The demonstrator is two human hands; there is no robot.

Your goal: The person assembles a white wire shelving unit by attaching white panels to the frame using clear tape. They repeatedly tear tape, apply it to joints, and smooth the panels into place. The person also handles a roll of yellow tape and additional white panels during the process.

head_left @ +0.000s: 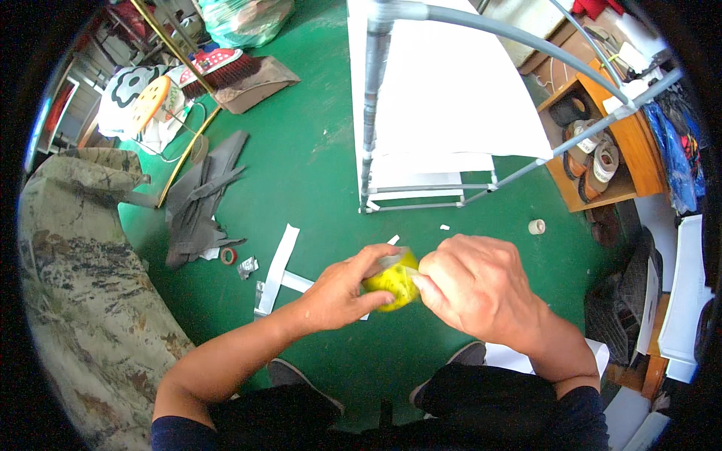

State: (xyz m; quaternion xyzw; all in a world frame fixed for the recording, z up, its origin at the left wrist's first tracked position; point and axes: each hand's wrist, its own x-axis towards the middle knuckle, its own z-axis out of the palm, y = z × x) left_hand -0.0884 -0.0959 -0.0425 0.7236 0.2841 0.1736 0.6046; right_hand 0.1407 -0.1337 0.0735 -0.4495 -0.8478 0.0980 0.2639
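My left hand [342, 289] grips a yellow-green roll of tape [392, 280], thumb under it and fingers over its top. My right hand [470, 286] is closed at the roll's right side, its fingertips pinching at the roll's edge. Both hands are held above the green floor [316, 150], over my knees. In front of the hands stands a grey pipe frame [370, 105] with white sheets [451, 98] laid on it.
White strips [277, 269] and grey cloth scraps [197, 199] lie on the floor at left, beside a small red tape roll [228, 255]. A small white roll [536, 226] lies at right. A camouflage-covered seat [83, 286] is at left, a wooden shoe shelf [602, 143] at right.
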